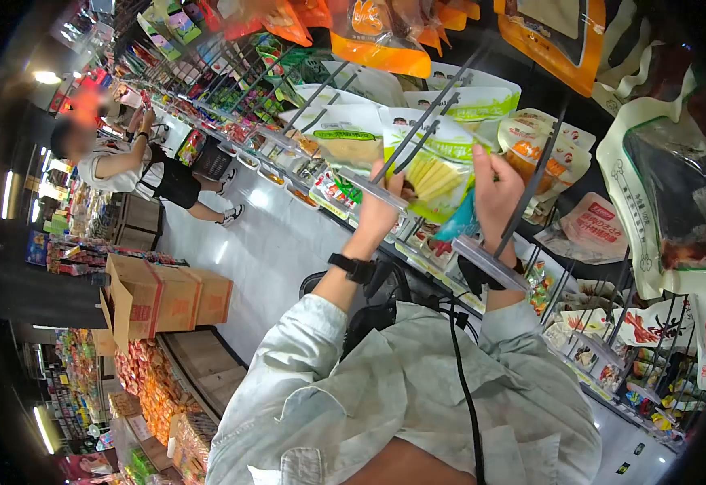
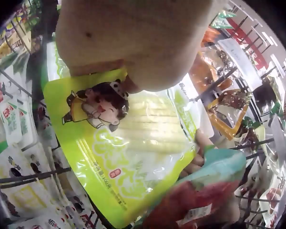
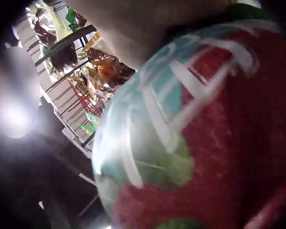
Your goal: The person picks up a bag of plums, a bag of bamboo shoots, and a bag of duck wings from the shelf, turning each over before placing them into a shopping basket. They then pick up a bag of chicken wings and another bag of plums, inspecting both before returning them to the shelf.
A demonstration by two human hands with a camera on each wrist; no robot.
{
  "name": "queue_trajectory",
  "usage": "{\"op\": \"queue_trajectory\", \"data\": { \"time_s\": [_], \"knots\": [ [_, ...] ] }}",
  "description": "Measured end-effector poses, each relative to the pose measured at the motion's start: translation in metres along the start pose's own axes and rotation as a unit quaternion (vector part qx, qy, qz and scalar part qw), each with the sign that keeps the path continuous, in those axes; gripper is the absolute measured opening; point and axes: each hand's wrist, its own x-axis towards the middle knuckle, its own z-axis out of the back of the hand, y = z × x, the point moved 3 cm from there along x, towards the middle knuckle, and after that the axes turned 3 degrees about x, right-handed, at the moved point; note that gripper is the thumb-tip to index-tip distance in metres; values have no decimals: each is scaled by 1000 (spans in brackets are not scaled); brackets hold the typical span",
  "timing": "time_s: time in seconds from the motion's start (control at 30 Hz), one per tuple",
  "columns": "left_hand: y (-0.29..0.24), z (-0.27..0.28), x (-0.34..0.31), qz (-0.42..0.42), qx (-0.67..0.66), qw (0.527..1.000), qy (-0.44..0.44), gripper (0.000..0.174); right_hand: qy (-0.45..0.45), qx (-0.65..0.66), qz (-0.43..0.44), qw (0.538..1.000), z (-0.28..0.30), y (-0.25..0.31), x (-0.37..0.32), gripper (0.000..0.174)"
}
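Note:
A green-and-white pouch (image 1: 438,174) with pale yellow sticks behind its clear window is between both hands. My left hand (image 1: 379,212) pinches one edge; in the left wrist view that hand (image 2: 133,43) covers part of the pouch (image 2: 148,129). On the opposite side, my right hand (image 1: 498,190) grips the other edge, its fingertips (image 2: 200,148) beside the window. A teal-and-red bag (image 2: 200,191) is also held in the right hand, below the pouch. This bag (image 3: 157,124) fills much of the right wrist view, under the hand (image 3: 148,24).
Metal hooks hung with snack packs surround the hands, including a large dark pack (image 1: 676,186) at right and orange-edged packs (image 1: 381,52) above. A person (image 1: 131,166) stands in the aisle at left. Cardboard boxes (image 1: 167,299) sit beside a bin of wrapped snacks (image 1: 155,380).

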Motion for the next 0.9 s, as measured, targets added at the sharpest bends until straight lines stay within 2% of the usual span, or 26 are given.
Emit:
{"op": "queue_trajectory", "data": {
  "time_s": [0.03,0.07,0.1,0.13,0.17,0.2,0.23,0.27,0.3,0.4,0.43,0.47,0.53,0.57,0.6,0.63,0.67,0.73,0.77,0.83,0.9],
  "knots": [
    [0,-10,8,12,-23,1000,0,20,-31,1,13,999,1,-10,6,29],
    [10,-19,20,-16,-54,998,-1,17,-61,1,26,998,0,-22,12,28],
    [18,-25,31,-76,7,997,-12,17,-90,2,39,995,1,-33,15,28],
    [24,-31,41,-136,68,988,-26,18,-78,5,23,997,4,-37,15,29],
    [4,-37,43,-194,128,972,-41,18,-76,1,41,996,7,-26,10,30],
    [-3,-46,38,-66,12,997,-30,21,-72,-2,59,996,13,-11,1,31],
    [-5,-52,41,-45,14,998,-29,22,-67,-4,78,995,17,-1,-9,32],
    [-5,-56,44,-23,17,999,-30,23,-54,50,19,997,20,-5,-19,34],
    [-5,-55,46,0,18,999,-31,24,-50,54,10,997,25,-6,-29,30],
    [-4,-44,30,-41,86,995,-4,23,-43,-2,-9,999,48,-28,-63,19],
    [-3,-41,22,-56,109,992,8,24,-36,22,-28,999,53,-23,-78,16],
    [22,-35,12,-41,69,995,57,31,-31,45,-46,997,57,-19,-93,15],
    [35,-19,-29,-79,140,982,101,44,-73,5,-21,997,66,-33,-120,15],
    [2,-7,-62,57,185,973,129,52,-95,-16,-8,995,68,-36,-132,16],
    [-2,0,-88,34,120,977,171,56,-89,-37,-28,995,67,-30,-142,18],
    [-13,8,-113,50,101,963,244,61,-83,-58,-47,994,64,-22,-152,21],
    [-9,15,-138,99,40,946,305,58,-75,-80,-66,992,60,-16,-163,24],
    [-29,33,-178,76,26,902,425,58,-79,-55,-75,993,53,-20,-188,22],
    [-29,43,-195,5,37,901,432,57,-79,-43,-80,993,44,-14,-198,21],
    [-39,72,-225,-67,67,899,427,55,-107,-16,-74,991,22,5,-224,25],
    [-32,102,-249,-44,46,911,407,52,-127,-14,-92,987,2,19,-253,27]
  ]
}}
